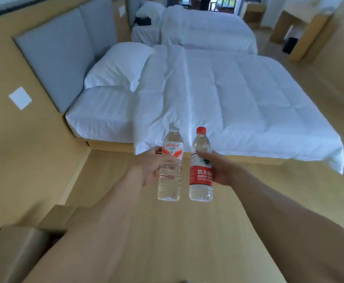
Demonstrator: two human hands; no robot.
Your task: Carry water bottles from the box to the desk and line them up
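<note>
My left hand [151,167] grips a clear water bottle with a white cap and an orange-and-white label [170,180], held upright. Close beside it, my right hand [221,170] grips a second upright water bottle with a red cap and a red-and-white label [200,186]. Both bottles hang in the air above the wooden floor, nearly side by side. A brown cardboard box [20,248] with its flaps open sits at the lower left, partly hidden by my left forearm. A light wooden desk [301,23] stands far off at the upper right.
A bed with a white duvet [228,103] and pillows fills the middle ahead. A second white bed [206,29] lies beyond it, with a small nightstand between them at the wall. Bare wooden floor runs along the right side of the beds.
</note>
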